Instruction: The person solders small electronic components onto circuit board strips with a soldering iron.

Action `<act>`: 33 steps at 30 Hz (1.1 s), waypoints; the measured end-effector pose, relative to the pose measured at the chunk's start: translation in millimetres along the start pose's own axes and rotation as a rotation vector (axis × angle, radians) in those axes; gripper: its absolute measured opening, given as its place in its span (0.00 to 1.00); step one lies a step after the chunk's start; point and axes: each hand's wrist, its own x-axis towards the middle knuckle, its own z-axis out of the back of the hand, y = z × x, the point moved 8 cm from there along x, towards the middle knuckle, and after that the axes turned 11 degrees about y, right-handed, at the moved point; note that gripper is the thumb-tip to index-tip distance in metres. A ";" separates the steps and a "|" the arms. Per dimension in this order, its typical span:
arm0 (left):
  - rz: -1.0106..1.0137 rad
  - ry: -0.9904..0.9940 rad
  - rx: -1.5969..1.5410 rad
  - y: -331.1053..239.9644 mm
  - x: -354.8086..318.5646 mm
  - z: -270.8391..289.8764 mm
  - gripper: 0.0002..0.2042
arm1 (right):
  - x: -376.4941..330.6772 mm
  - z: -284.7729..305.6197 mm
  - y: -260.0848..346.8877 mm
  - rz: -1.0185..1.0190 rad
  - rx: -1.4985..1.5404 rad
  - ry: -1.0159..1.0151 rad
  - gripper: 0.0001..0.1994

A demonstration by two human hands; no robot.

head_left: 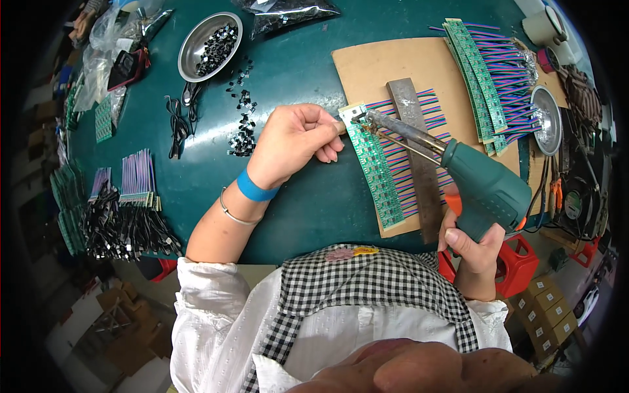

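Note:
My right hand grips a green soldering gun by its handle, fingers near the orange trigger. Its long metal tip reaches left to the top end of a green circuit board strip; whether it touches, I cannot tell. A small black part lies at that end by the tip. Beside the strip's top left edge, my left hand is closed in a pinch; what its fingertips hold is hidden. Coloured wires run rightward from the strip, beneath a flat metal bar.
Brown cardboard lies under the strip. More wired board strips are stacked at the far right, near a metal dish. Small black connectors lie scattered below a steel bowl. Bundled cables lie at the left.

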 end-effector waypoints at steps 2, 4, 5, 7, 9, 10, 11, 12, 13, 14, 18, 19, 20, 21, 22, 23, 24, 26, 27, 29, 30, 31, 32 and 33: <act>0.006 0.000 0.018 -0.2 1.1 0.8 0.06 | 0.8 0.2 -0.5 -0.009 -0.011 0.009 0.27; 0.010 0.003 0.014 0.1 1.3 1.4 0.07 | 1.4 -0.6 -0.9 -0.018 -0.021 0.020 0.27; 0.010 0.002 0.013 0.4 1.2 1.7 0.07 | 1.6 -1.1 -0.8 -0.014 -0.027 0.023 0.26; 0.002 0.004 0.015 0.7 1.7 1.8 0.07 | 2.1 -1.9 -0.5 -0.012 -0.034 0.025 0.26; 0.002 0.009 -0.001 1.2 1.6 1.4 0.07 | 3.2 -2.3 -1.0 -0.023 -0.036 0.023 0.26; 0.001 0.014 -0.016 1.6 1.5 1.1 0.07 | 3.5 -2.3 -1.6 -0.024 -0.037 0.024 0.26; 0.001 0.013 -0.018 2.4 1.4 1.4 0.07 | 3.8 -2.3 -2.5 -0.025 -0.036 0.028 0.25; 0.001 0.015 -0.026 3.5 1.6 1.5 0.07 | 4.0 -2.4 -3.0 -0.026 -0.035 0.032 0.25; 0.002 0.017 -0.035 4.3 1.8 1.6 0.07 | 4.0 -3.1 -3.0 -0.027 -0.035 0.033 0.25; 0.002 0.016 -0.036 4.6 1.9 2.0 0.07 | 3.7 -2.9 -4.1 -0.041 -0.028 0.020 0.25; 0.007 0.034 -0.042 5.3 2.7 1.7 0.06 | 3.6 -2.4 -6.6 -0.065 -0.035 0.033 0.24; 0.007 0.037 -0.044 5.3 2.8 1.6 0.06 | 2.9 -2.7 -7.3 -0.067 -0.036 0.034 0.24; 0.007 0.037 -0.046 5.7 3.0 2.0 0.06 | 1.4 -1.7 -9.3 -0.085 -0.034 0.016 0.23; 0.002 0.041 -0.047 5.9 3.1 2.2 0.06 | 0.6 -0.6 -11.2 -0.103 -0.032 0.000 0.23; -0.003 0.045 -0.048 6.0 3.0 2.3 0.07 | 2.1 -1.2 -10.3 -0.105 -0.032 0.001 0.23; -0.003 0.044 -0.049 6.4 2.7 2.2 0.07 | 5.0 -3.2 -7.0 -0.090 -0.034 0.011 0.23; -0.002 0.040 -0.051 6.8 2.7 2.3 0.06 | 7.3 -5.2 -4.0 -0.076 -0.037 0.020 0.23; 0.000 0.035 -0.056 7.3 2.6 2.1 0.06 | 9.1 -6.9 -1.6 -0.076 -0.047 0.015 0.23; -0.005 0.031 -0.056 6.8 2.7 2.0 0.06 | 9.3 -6.9 -0.8 -0.075 -0.059 0.008 0.22; -0.009 0.027 -0.058 6.8 2.7 2.1 0.06 | 7.4 -5.8 -2.9 -0.082 -0.053 0.000 0.22; -0.009 0.028 -0.059 6.8 3.0 2.1 0.06 | 6.3 -5.1 -3.6 -0.085 -0.048 -0.007 0.22; -0.009 0.029 -0.061 6.8 3.1 2.1 0.05 | 5.5 -5.5 -3.7 -0.087 -0.047 -0.007 0.22; -0.007 0.029 -0.062 6.7 2.9 1.9 0.05 | 4.1 -4.6 -5.0 -0.105 -0.044 -0.023 0.22; -0.008 0.026 -0.059 6.2 2.7 1.8 0.05 | 3.0 -3.3 -6.3 -0.123 -0.041 -0.040 0.22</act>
